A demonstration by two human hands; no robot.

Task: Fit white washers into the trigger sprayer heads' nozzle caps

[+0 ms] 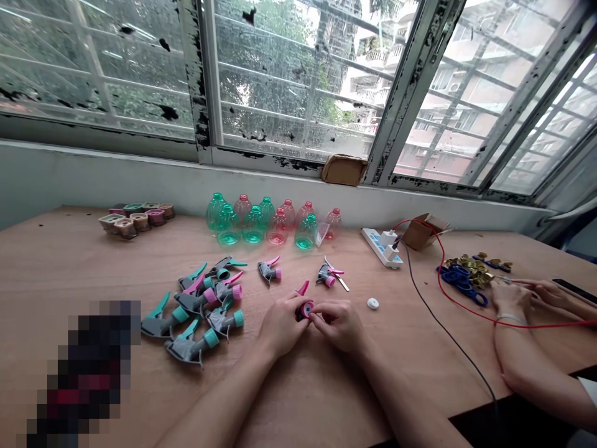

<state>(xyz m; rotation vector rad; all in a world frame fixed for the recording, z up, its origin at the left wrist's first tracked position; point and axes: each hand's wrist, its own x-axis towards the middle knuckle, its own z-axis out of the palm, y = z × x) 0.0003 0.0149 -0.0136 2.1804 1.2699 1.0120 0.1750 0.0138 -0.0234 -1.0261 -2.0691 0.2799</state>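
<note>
Both hands are closed on a trigger sprayer head (pixel 302 309) in front of a row of clear plastic bottles (pixel 265 224). The left hand (pixel 282 323) curls around its dark body, while the right hand (pixel 338 325) pinches its pink collar, and its pink trigger points away from the person. The forearms reach back over the near edge of a plywood table (pixel 56 267).

A barred window (pixel 289 81) rises behind the row. The row holds about ten teal and pink bottles, none fitted with a head. Left of the row's front, about eight teal- or pink-trimmed heads (pixel 186 348) lie in a loose heap, already whole as far as can be seen. Two more pink-trimmed heads (pixel 269 270) lie nearer the row, just ahead of the hands.

Right of the row sit a white power strip (pixel 381 247) and a cardboard box (pixel 422 231). Further right, a co-worker's hands (pixel 513 298) lie near a heap of blue loops (pixel 461 285) and brass-coloured pieces (pixel 471 270), well apart from the person's hands. A red wire (pixel 466 314) crosses between. A small white cap (pixel 372 303) lies just right of the right hand.
</note>
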